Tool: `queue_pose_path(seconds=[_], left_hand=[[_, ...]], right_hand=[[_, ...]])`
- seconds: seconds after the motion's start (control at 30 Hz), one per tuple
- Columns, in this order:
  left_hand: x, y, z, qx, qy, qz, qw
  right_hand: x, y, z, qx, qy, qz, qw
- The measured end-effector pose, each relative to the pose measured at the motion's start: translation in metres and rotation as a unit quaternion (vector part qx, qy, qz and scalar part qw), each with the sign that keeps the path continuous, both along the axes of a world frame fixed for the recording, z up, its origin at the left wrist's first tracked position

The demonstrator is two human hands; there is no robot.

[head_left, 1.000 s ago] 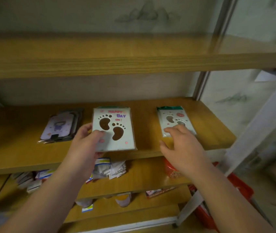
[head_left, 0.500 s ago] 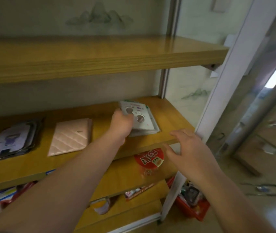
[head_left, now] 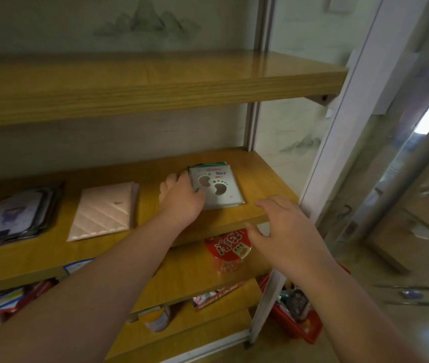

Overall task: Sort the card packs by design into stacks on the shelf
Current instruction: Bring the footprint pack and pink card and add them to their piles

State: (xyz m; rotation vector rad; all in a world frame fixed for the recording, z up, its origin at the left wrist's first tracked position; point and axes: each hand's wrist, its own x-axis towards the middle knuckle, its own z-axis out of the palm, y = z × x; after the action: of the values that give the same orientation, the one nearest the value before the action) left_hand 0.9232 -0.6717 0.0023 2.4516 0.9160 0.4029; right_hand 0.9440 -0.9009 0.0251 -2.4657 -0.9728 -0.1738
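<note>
1. Head view: far right on the middle shelf (head_left: 255,163), footprint pack (head_left: 216,186) atop another pack, left edge pinched by left hand (head_left: 182,203).
2. Off the shelf front, right hand (head_left: 286,231), fingers spread, holding nothing.
3. Leftward: pink quilted pack (head_left: 103,210), then purple-figure stack (head_left: 11,216).
4. Under the right hand: red tub (head_left: 230,247), lower shelf.

At right end of shelf (head_left: 145,201), footprint-design packs (head_left: 218,187); pink quilted stack (head_left: 103,212), purple stack (head_left: 11,216) leftward.

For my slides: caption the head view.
Left hand holds the footprint card pack on the shelf; right hand hovers open.
</note>
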Motion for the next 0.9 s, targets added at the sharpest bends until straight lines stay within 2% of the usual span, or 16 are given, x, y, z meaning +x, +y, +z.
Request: queue_pose_path(seconds=[0.1, 0.3, 0.5, 0.9], left_hand=[[-0.034, 0.014, 0.001, 0.068, -0.009, -0.017, 0.997], [-0.128, 0.047, 0.013, 0.15, -0.023, -0.045, 0.987], [-0.23, 0.081, 0.025, 0.211, 0.013, 0.014, 0.977], [-0.418, 0.138, 0.021, 0.172, -0.001, 0.142, 0.975]], right_hand=[[-0.001, 0.018, 0.003, -0.005, 0.003, 0.023, 1.0], [-0.014, 0.073, 0.005, -0.001, -0.003, 0.079, 0.997], [-0.059, 0.144, -0.004, 0.024, 0.008, 0.165, 0.986], [-0.204, 0.254, 0.002, 0.012, 0.01, 0.286, 0.958]])
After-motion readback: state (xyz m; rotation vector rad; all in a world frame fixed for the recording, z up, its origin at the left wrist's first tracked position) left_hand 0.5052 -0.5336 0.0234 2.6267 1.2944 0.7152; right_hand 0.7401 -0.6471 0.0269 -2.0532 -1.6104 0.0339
